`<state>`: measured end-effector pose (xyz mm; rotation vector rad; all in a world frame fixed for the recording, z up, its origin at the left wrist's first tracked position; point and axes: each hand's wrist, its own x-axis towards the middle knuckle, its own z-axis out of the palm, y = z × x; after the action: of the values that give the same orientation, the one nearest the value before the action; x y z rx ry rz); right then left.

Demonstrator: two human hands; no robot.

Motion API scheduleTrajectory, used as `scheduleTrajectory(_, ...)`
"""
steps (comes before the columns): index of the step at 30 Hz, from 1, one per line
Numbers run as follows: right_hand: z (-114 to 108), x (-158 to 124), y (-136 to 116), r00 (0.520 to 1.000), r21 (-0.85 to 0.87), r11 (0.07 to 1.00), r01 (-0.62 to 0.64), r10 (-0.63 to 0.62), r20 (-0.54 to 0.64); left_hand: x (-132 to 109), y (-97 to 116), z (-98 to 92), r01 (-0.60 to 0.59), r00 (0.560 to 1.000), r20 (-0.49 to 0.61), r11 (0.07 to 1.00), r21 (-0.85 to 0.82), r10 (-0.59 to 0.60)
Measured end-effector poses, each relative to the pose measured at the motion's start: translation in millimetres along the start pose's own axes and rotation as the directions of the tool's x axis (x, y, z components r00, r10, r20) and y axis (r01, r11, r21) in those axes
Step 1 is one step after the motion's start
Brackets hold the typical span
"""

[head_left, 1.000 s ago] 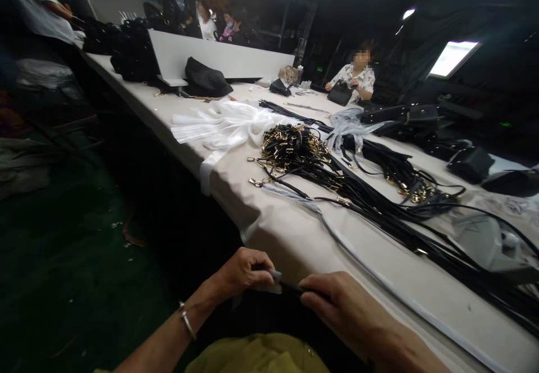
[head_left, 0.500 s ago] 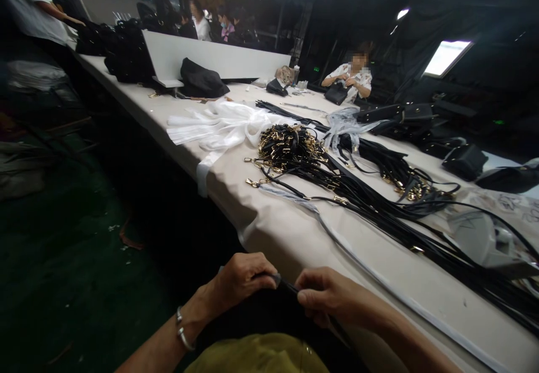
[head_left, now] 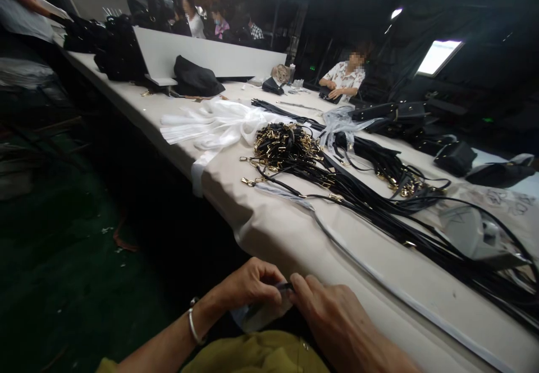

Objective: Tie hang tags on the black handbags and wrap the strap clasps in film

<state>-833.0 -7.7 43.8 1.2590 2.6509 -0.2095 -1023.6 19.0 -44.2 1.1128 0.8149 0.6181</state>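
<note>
Close to my body, at the table's near edge, both hands meet over a short dark piece of strap (head_left: 286, 286). My left hand (head_left: 252, 286) is closed, thumb and fingers pinching the strap's left part. Below its fingers hangs a translucent plastic sleeve (head_left: 263, 314), partly hidden. My right hand (head_left: 324, 305) is closed too, its fingertips on the strap's right end, back of the hand towards me. Beyond them on the table lies a big bundle of black straps (head_left: 357, 193) with gold clasps (head_left: 286, 145). A single strap in a clear sleeve (head_left: 349, 252) runs along the near side.
White strips (head_left: 219, 123) lie left of the bundle on the pale-covered table (head_left: 278, 227). A grey-white device (head_left: 471, 232) stands at the right, black bags (head_left: 455, 157) behind it. A co-worker (head_left: 345, 78) handles a black bag across the table. Dark green floor (head_left: 84, 260) is left.
My right hand has moved left against my left hand and turned its back up. Plastic now shows beneath my left hand. The co-worker's hands have lowered onto the bag.
</note>
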Motion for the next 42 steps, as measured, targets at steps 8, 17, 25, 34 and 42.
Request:
scheduleTrajectory(8, 15, 5, 26, 0.956, 0.908, 0.303, -0.291, 0.059, 0.287, -10, 11, -7.0, -0.263, 0.942, -0.108, 0.899, 0.349, 0.318)
scheduleTrajectory(17, 30, 0, 30, 0.919, 0.918, -0.034, -0.395, -0.002, 0.395, -17, 13, -0.7, -0.286, 0.955, 0.055, 0.856, 0.430, 0.292)
scheduleTrajectory(25, 15, 1, 17, 0.987, 0.878, 0.452, -0.154, 0.115, 0.114, 4, 7, 6.8, 0.029, 0.976, 0.219, 0.998, -0.055, -0.017)
scheduleTrajectory(34, 42, 3, 22, 0.900, 0.897, -0.093, -0.432, -0.103, 0.423, -1, -4, 8.9, -0.302, 0.949, 0.025, 0.884, 0.357, 0.314)
scheduleTrajectory(42, 56, 19, 16, 0.880, 0.882, 0.203, -0.426, 0.317, 0.353, -13, -7, 20.6, -0.077, 0.924, -0.202, 0.677, 0.732, 0.325)
